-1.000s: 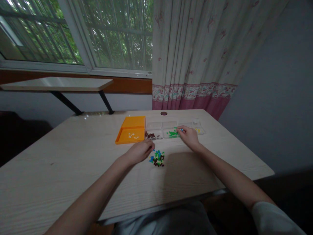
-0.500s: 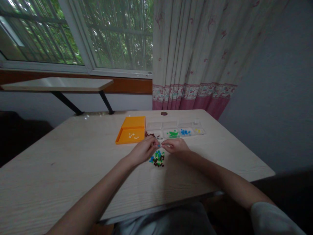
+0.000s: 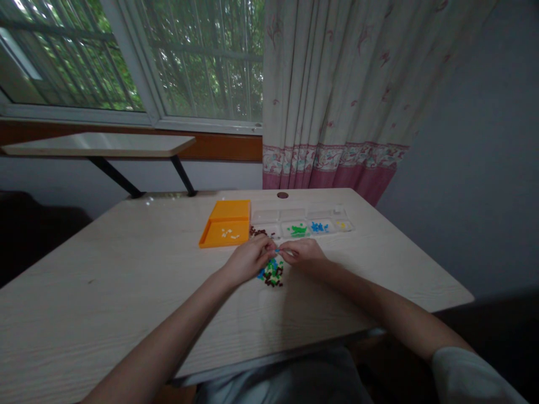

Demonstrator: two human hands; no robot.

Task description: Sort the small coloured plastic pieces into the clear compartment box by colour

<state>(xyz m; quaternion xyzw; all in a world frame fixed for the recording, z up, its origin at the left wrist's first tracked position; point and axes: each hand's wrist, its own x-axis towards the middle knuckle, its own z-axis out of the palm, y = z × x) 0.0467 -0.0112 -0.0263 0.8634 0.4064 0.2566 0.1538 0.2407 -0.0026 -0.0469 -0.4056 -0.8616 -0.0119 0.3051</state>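
My left hand (image 3: 251, 258) is closed in a pinch over the table, its fingertips on a small blue plastic piece (image 3: 277, 250). From the other side the pinched fingers of my right hand (image 3: 304, 250) meet the same piece; its exact shape is too small to make out. Just below the hands lies a loose pile of small green, blue, brown and pale pieces (image 3: 273, 275), its upper left edge partly covered by my left hand. Behind the hands is a clear compartment box (image 3: 281, 220) with brown, green, blue and yellow pieces sorted in its front compartments.
Left of the clear box an orange case (image 3: 229, 210) lies open with several white pieces (image 3: 229, 233) in it. A raised shelf (image 3: 101, 145) stands at the table's back left. A round cable hole (image 3: 282, 195) is near the back edge, before the curtain (image 3: 328, 101).
Both hands have come closer together, so their fingertips now meet at the blue piece. My left hand has shifted slightly right and covers more of the pile.
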